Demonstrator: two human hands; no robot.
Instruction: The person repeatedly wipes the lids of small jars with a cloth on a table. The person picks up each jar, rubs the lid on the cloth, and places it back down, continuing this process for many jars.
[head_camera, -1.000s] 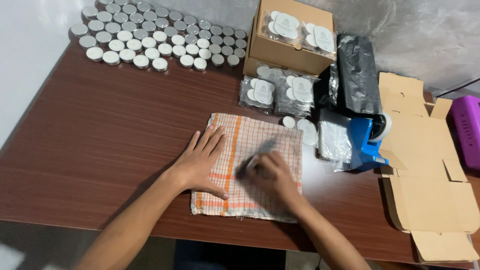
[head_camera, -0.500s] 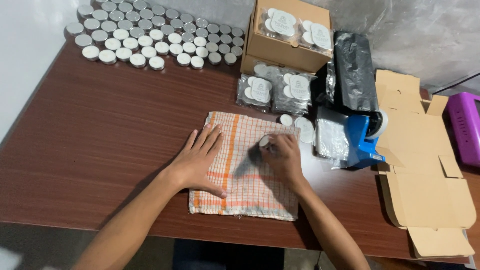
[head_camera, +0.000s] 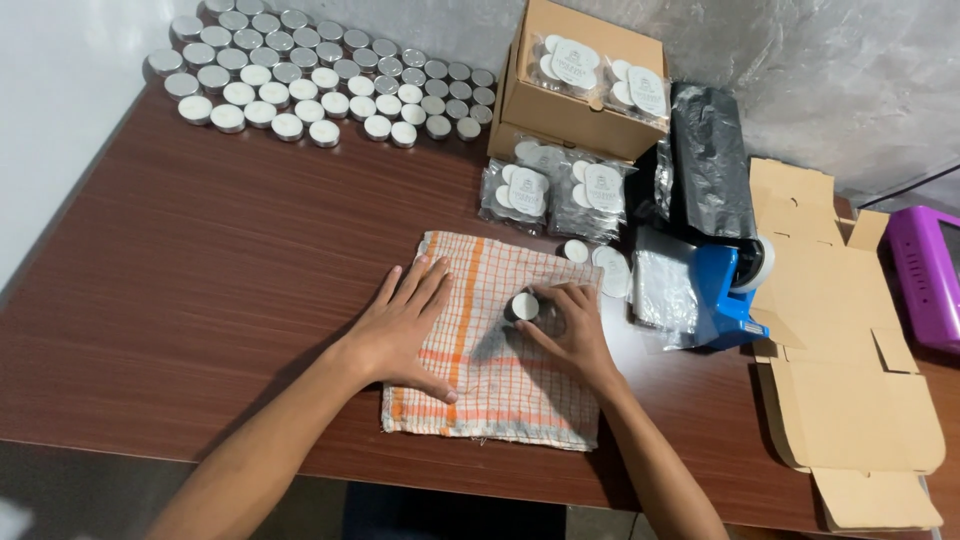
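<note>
right hand slid up the checked cloth, grip now clamped on a small round tin tipped on its side | left hand flat, fingers spread, pinning cloth to tabletop | looks like wiping's underway

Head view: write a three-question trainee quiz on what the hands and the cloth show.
1. True or false: the left hand lies flat on the checked cloth.
2. What does the right hand grip? A) small round tin B) blue tape dispenser C) cardboard box
3. Fill in: the rows of round tins stand at the table's far ____ corner.

Key: 1 true; 2 A; 3 left.
</note>
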